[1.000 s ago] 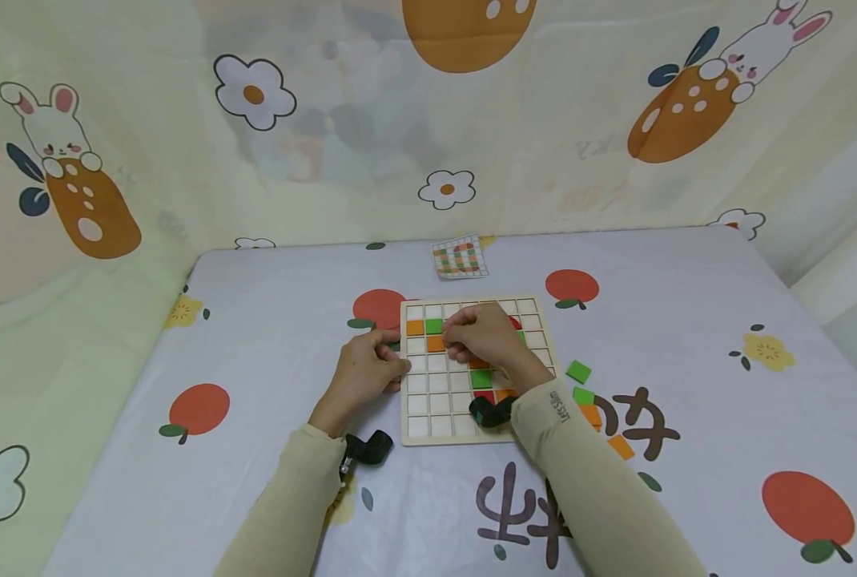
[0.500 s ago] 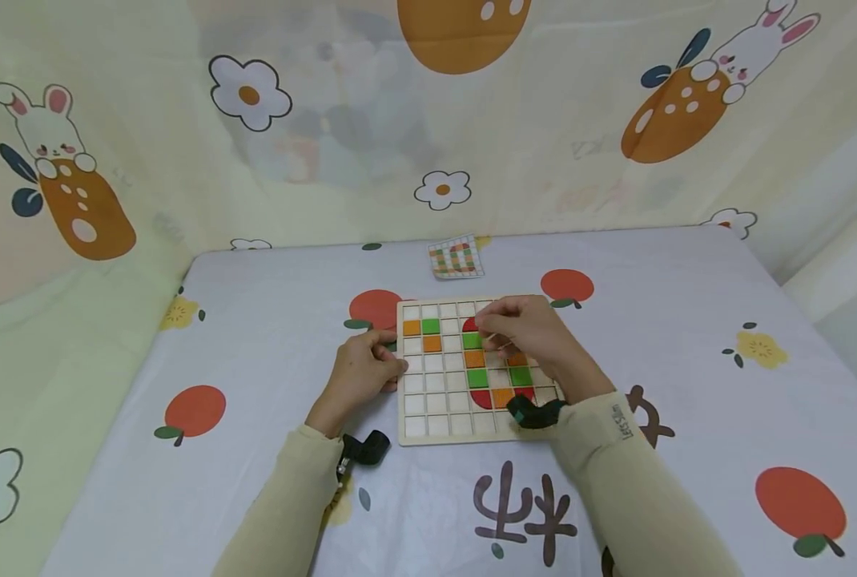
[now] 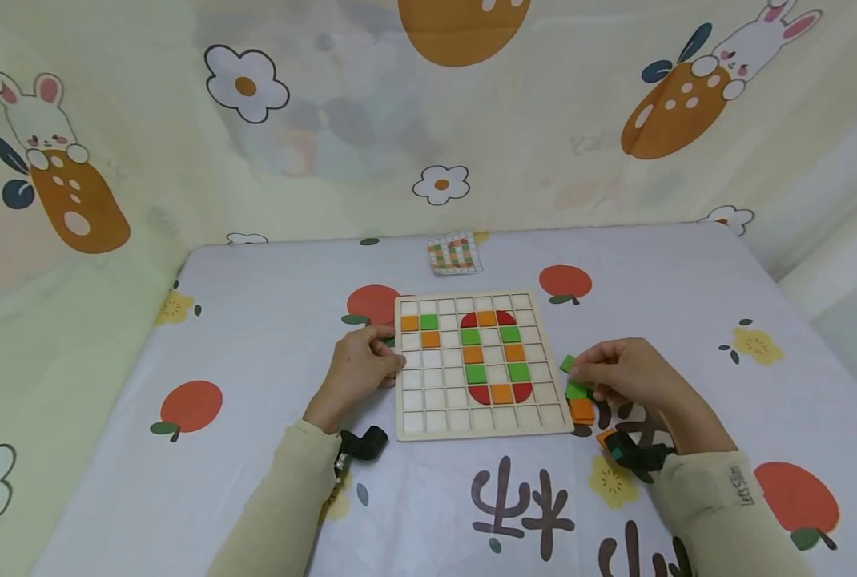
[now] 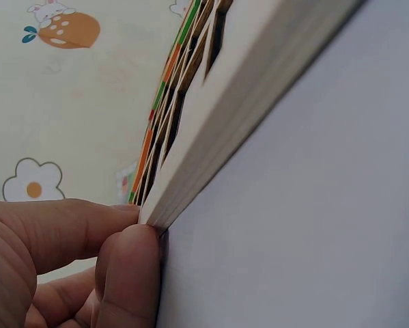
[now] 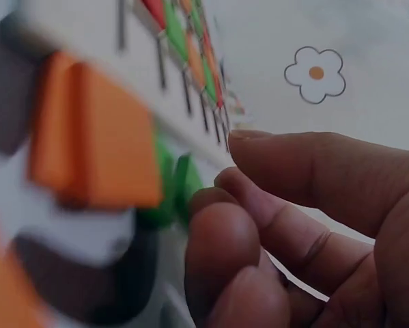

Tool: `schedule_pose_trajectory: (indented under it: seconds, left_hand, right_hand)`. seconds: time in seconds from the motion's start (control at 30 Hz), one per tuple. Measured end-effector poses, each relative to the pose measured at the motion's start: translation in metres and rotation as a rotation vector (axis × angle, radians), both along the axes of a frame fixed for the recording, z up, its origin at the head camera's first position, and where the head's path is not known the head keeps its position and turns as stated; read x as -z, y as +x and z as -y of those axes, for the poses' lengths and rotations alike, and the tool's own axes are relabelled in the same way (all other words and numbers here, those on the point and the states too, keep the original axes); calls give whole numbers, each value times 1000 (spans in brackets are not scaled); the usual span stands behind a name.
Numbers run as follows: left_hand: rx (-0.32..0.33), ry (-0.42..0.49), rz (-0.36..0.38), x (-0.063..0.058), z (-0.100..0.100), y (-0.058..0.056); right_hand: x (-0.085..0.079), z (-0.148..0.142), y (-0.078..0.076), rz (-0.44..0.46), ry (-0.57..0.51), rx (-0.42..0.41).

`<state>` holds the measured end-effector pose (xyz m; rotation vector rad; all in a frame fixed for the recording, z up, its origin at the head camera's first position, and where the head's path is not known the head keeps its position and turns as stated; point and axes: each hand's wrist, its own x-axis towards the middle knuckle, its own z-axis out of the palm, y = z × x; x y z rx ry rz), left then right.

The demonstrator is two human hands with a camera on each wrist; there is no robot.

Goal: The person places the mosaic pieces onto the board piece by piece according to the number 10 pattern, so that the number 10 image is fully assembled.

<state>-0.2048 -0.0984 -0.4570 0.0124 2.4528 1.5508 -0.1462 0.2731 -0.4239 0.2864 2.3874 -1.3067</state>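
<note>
A wooden grid board (image 3: pixel 486 436) lies flat on the table. Set in its cells is a ring of orange and green square tiles with red rounded corner tiles (image 3: pixel 479 393). Further left on it sit two orange tiles and a green one (image 3: pixel 428 322). My left hand (image 3: pixel 356 365) pinches the board's left edge; the left wrist view shows the rim (image 4: pixel 218 150) at thumb and forefinger. Right of the board, my right hand (image 3: pixel 633 377) hovers with bent fingers at loose green tiles (image 3: pixel 575 390). A gap shows between thumb and fingertips in the right wrist view.
Loose orange tiles (image 3: pixel 581 411) lie beside the board's lower right corner, with another orange tile (image 3: pixel 605 437) near the right wrist camera (image 3: pixel 637 455). Behind the board lies a small pattern card (image 3: pixel 455 254). A printed curtain (image 3: pixel 327 160) hangs at the table's back edge.
My right hand has moved from over the board to the loose tiles at its right. An orange tile now shows at the ring's top middle. The left hand has stayed at the edge.
</note>
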Motion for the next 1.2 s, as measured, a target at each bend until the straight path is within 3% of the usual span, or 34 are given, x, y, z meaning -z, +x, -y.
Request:
schedule_pose_trajectory:
  seconds: [0.27, 0.6, 1.2]
  left_hand:
    - [-3, -12, -2, 0, -1, 0]
    - [-19, -29, 10, 0, -2, 0]
    - [-8, -11, 18, 0, -1, 0]
  right_hand:
    - [7, -4, 16, 29, 21, 26]
    - [6, 2, 19, -18, 65, -51]
    - [5, 6, 21, -24, 141, -101]
